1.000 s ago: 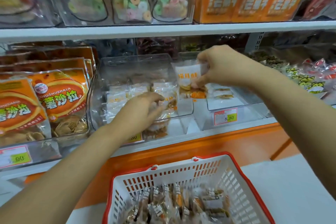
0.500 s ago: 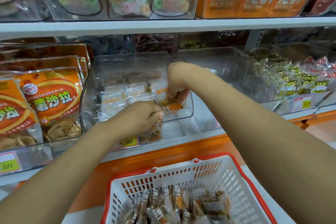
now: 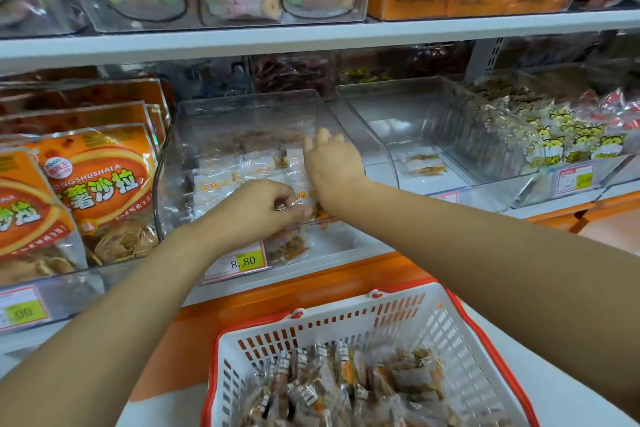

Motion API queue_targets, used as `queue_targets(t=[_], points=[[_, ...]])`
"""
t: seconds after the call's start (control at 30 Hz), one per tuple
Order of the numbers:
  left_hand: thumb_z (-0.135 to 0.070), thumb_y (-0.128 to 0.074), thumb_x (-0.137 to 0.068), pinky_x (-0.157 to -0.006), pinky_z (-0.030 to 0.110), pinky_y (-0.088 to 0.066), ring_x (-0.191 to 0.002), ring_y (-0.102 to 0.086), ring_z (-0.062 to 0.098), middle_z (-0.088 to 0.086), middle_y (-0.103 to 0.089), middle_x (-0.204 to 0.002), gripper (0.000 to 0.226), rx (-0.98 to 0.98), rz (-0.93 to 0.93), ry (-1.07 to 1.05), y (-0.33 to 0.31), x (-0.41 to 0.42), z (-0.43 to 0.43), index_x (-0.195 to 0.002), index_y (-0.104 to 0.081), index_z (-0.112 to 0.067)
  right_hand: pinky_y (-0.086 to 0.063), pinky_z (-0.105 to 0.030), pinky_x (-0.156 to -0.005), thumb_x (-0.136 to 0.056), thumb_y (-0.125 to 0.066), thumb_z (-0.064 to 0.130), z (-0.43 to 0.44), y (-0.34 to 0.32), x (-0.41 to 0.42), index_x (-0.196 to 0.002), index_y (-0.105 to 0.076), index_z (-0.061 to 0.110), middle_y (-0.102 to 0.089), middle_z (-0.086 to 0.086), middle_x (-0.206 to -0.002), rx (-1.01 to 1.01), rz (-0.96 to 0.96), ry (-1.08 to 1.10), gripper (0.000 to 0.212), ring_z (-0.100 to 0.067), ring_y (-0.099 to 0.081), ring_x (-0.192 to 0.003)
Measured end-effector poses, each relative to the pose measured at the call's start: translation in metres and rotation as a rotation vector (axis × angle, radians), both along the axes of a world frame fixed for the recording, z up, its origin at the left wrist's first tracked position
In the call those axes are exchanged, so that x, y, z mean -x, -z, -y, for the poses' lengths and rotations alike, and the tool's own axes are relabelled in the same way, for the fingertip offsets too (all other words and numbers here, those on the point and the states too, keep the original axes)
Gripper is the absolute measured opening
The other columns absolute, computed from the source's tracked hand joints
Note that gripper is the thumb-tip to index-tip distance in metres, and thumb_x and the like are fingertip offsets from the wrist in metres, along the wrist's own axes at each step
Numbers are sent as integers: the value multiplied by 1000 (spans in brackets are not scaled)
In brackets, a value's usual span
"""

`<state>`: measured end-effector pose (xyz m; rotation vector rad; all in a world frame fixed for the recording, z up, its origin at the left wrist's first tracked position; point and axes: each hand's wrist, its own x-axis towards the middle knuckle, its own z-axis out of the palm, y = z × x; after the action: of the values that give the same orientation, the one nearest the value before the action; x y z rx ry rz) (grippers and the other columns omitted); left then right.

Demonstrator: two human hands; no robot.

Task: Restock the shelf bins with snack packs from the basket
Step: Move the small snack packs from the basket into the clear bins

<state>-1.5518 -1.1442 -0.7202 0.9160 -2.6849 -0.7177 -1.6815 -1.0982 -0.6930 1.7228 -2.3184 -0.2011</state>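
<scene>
A clear shelf bin (image 3: 242, 114) on the middle shelf holds rows of small white-and-orange snack packs (image 3: 221, 180). My left hand (image 3: 259, 208) is at the bin's front lip, fingers curled, pinching one of those packs. Just to its right, my right hand (image 3: 332, 163) reaches into the same bin with fingers extended, resting on the packs and holding nothing that I can see. Below, a white basket with a red rim (image 3: 467, 315) holds several wrapped snack packs (image 3: 346, 385).
The neighbouring clear bin (image 3: 433, 107) on the right holds only a couple of packs (image 3: 422, 163). Orange bags (image 3: 97, 184) fill the left bin, tiger-print candies (image 3: 571, 142) the far right. A white shelf board (image 3: 311, 35) hangs overhead. A price tag (image 3: 242, 262) reads 8.80.
My right hand carried a pack from the right bin into the middle bin and now lies open over the packs. My left hand stayed at the bin's front.
</scene>
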Motion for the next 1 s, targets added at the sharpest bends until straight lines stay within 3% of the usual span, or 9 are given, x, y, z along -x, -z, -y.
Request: queue_targets(t=[0.17, 0.2, 0.27, 0.4, 0.5, 0.67, 0.87, 0.93, 1.0], points=[[-41, -60, -89, -55, 30, -32, -58, -42, 17, 6, -50, -64, 37, -12, 30, -38, -3, 2, 1, -75, -59, -6, -43, -24, -57, -90, -58, 9, -11, -15, 1, -88, -56, 9, -54, -2, -83, -320, 203, -23, 2, -21, -58, -78], [-42, -60, -88, -55, 30, -31, -59, -42, 18, 5, -49, -64, 39, -12, 38, -37, -4, 2, 0, -75, -58, -5, -46, -25, -57, -93, -56, 13, -9, -15, 1, -83, -56, 8, -57, -3, -80, -416, 277, -7, 12, -19, -58, -70], [-42, -61, -88, -54, 30, -30, -59, -41, 17, 3, -46, -62, 38, -20, 48, -34, -6, 2, -1, -70, -55, -8, -57, -33, -76, -99, -47, 15, -2, -10, 5, -93, -60, 0, -68, -14, -95, -571, 548, 95, 21, -26, -66, -81], [-40, -60, -89, -53, 29, -30, -57, -40, 14, -1, -45, -62, 35, -39, 68, -28, -9, 0, -4, -70, -55, -11, -45, -45, -102, -103, -36, 11, 15, -1, 9, -117, -57, -8, -64, -22, -110, -752, 817, 244, 32, -36, -59, -113], [-42, -60, -88, -54, 28, -31, -58, -41, 14, 0, -48, -64, 37, -42, 57, -22, -7, -1, -3, -79, -59, -6, -43, -45, -104, -100, -45, 10, 21, 4, 12, -122, -59, -3, -63, -16, -95, -808, 765, 234, 30, -35, -58, -109], [-41, -64, -87, -53, 27, -33, -58, -46, 10, -4, -51, -62, 29, -74, 24, -40, -5, 4, -1, -70, -55, -19, -48, -43, -99, -100, -40, 8, 27, 7, 12, -113, -59, -7, -61, -23, -115, -657, 643, 244, 27, -34, -62, -107], [-36, -73, -82, -76, 38, -51, -82, -61, 18, 1, -66, -84, 18, -71, -52, -94, 3, 10, -2, -82, -64, -20, -47, -40, -100, -101, -44, 18, 22, -10, 6, -121, -58, -5, -62, -18, -122, -661, 612, 235, 33, -29, -62, -109], [-36, -74, -80, -65, 31, -47, -77, -57, 16, -4, -62, -79, 19, -7, -64, -101, 2, 10, -4, -81, -62, -21, -52, -36, -94, -99, -48, 18, 19, -20, 5, -103, -64, -2, -68, -12, -108, -597, 554, 180, 26, -24, -65, -93], [-37, -74, -80, -62, 28, -41, -76, -54, 13, -9, -59, -81, 24, 102, -88, -99, 1, 7, -9, -91, -61, -21, -54, -30, -74, -98, -49, 18, 9, -32, 2, -76, -60, 5, -69, -5, -69, -442, 475, 107, 28, -18, -63, -72]])
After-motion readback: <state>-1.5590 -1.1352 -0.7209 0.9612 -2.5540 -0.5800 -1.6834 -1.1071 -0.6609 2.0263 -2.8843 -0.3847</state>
